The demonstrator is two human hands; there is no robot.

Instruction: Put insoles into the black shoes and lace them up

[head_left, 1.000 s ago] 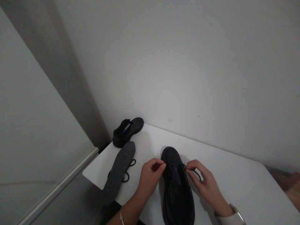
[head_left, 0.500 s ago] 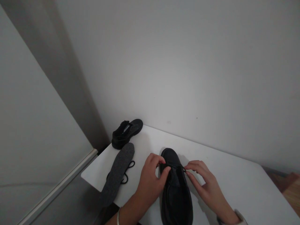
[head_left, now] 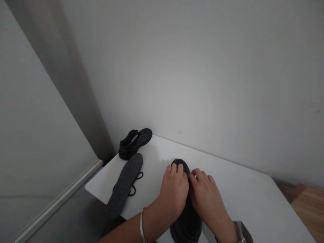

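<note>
A black lace-up shoe [head_left: 186,226] lies on the white table with its toe pointing away from me. My left hand [head_left: 174,189] bends over the front of it, fingers curled near the toe and thumb out of sight. Close against it on the right, my right hand [head_left: 206,194] has its thumb and forefinger drawn together at the lacing. My two hands nearly touch and cover the shoelace, which I saw pinched in the right fingers a moment earlier. What the left fingertips hold is hidden.
Another black shoe [head_left: 135,143] stands at the table's far left corner by the wall. A grey insole [head_left: 126,184] lies nearer, overhanging the left edge, with a looped black lace [head_left: 133,189] beside it. The white table [head_left: 235,179] meets the wall behind.
Both hands have come together over the lacing, where before they were apart on either side of it. The left has turned palm down, and the lace stretched to the right fingers is now covered.
</note>
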